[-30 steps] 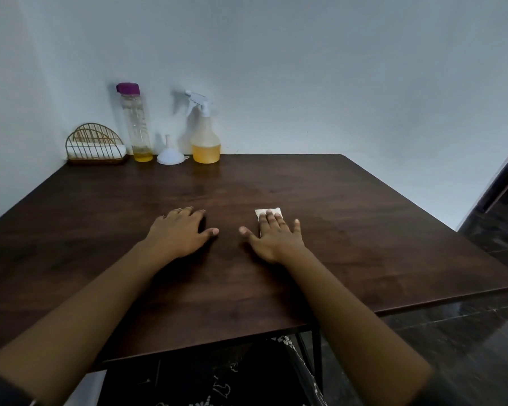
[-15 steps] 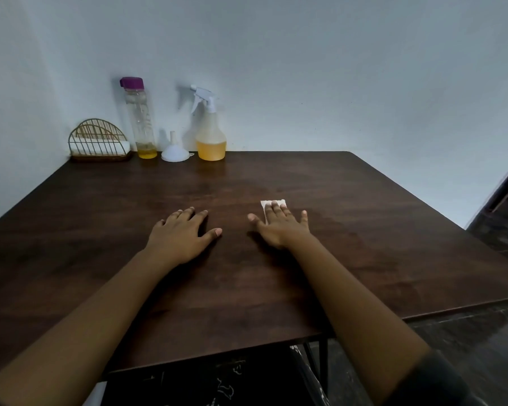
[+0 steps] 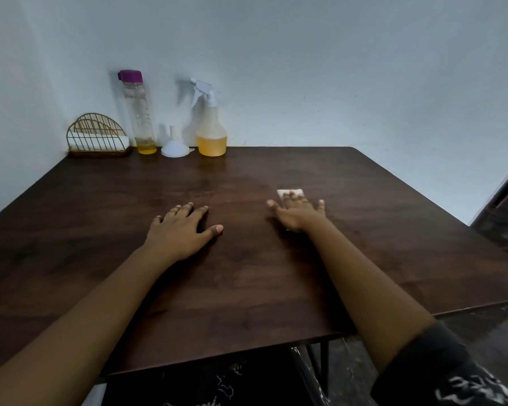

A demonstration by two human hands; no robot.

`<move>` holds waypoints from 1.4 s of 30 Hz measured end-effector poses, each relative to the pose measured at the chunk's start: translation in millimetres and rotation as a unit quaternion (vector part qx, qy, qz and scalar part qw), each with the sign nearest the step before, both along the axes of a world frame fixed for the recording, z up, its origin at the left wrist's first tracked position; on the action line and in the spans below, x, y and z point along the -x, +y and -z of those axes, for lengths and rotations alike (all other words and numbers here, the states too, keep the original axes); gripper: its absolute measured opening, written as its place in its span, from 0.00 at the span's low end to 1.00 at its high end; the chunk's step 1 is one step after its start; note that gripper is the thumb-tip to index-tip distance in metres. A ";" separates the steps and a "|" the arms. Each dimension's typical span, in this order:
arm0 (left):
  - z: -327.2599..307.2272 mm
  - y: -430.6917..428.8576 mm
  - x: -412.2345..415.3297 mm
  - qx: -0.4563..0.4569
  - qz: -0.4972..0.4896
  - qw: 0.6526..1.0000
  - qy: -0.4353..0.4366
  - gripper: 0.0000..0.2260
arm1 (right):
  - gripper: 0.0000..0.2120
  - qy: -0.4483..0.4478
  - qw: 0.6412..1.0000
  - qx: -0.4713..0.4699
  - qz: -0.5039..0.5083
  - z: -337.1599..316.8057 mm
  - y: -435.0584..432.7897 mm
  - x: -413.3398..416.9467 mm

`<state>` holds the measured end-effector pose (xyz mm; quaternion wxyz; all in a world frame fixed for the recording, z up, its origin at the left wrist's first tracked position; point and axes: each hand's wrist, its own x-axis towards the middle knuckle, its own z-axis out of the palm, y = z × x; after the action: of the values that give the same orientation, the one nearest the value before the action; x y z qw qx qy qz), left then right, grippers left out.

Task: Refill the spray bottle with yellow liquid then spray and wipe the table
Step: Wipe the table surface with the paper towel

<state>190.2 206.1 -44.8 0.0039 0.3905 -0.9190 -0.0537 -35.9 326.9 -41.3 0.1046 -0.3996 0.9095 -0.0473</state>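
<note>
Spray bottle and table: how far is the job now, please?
Refill looks done: the spray bottle stands closed, holding yellow liquid, the funnel set aside. In hand: the right hand presses a white tissue flat on the table. Left: the unwiped rest; I cannot tell how much.

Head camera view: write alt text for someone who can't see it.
A person's right hand presses a white wipe on a dark wooden table, the left hand resting nearby. Against the back wall stand a wire rack, a tall purple-capped bottle, a funnel and a spray bottle.
</note>
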 end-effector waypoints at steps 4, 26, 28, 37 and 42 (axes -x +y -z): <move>-0.3 -1.1 2.1 -0.001 -0.001 1.000 -0.001 0.35 | 0.39 0.009 0.996 -0.008 0.085 -4.9 9.4 25.8; -22.0 -106.8 -3.0 -0.018 -0.077 0.997 0.002 0.30 | 0.37 0.029 0.999 0.002 -0.016 -3.9 -59.9 19.5; -17.8 -111.6 -7.8 -0.023 -0.082 0.996 -0.003 0.30 | 0.37 0.033 0.998 0.002 0.044 -5.6 -45.4 41.4; -8.2 -116.2 -15.9 -0.011 -0.077 0.997 -0.014 0.31 | 0.39 0.023 0.999 0.015 -0.030 -0.1 -123.8 -31.6; -3.8 -115.3 -19.0 0.009 -0.070 0.998 -0.002 0.31 | 0.37 0.025 0.999 0.019 0.013 -4.0 -97.3 3.9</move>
<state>209.2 90.8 -41.0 0.0096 0.4538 -0.8900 -0.0441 -39.8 229.6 -37.3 0.0736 -0.3910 0.9157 -0.0562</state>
